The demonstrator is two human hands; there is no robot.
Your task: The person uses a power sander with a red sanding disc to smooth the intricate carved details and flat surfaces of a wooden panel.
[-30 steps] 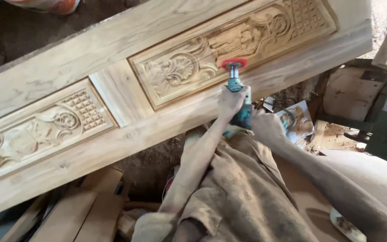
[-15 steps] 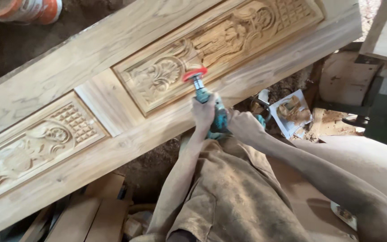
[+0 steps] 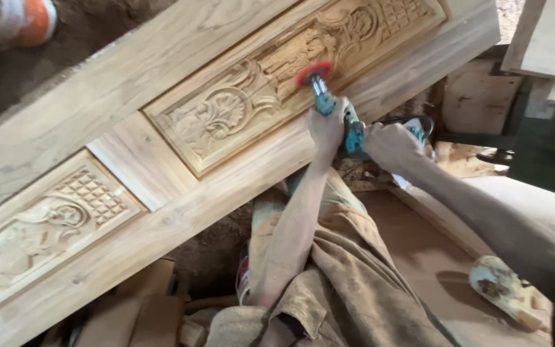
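Note:
A large carved wooden door (image 3: 162,103) lies slanted across the view, with a floral carved panel (image 3: 252,90) in its middle. My left hand (image 3: 326,128) grips the front of a teal power grinder (image 3: 345,122). My right hand (image 3: 390,144) holds its rear body. The grinder's red brush wheel (image 3: 313,72) rests on the carved panel near its lower edge. A second carved panel (image 3: 40,225) with a lattice pattern sits at the lower left.
My dusty brown trousers (image 3: 348,289) fill the lower centre. Wood offcuts (image 3: 142,302) lie below the door. A worn sandal (image 3: 505,289) lies on a board at right. Another person's orange-and-white shoe (image 3: 14,22) shows at top left. Boards (image 3: 547,45) stand at upper right.
The view has shifted, so the door and grinder sit differently in frame. The red wheel stays on the floral panel and has moved slightly along the carving. Both hands keep their grip.

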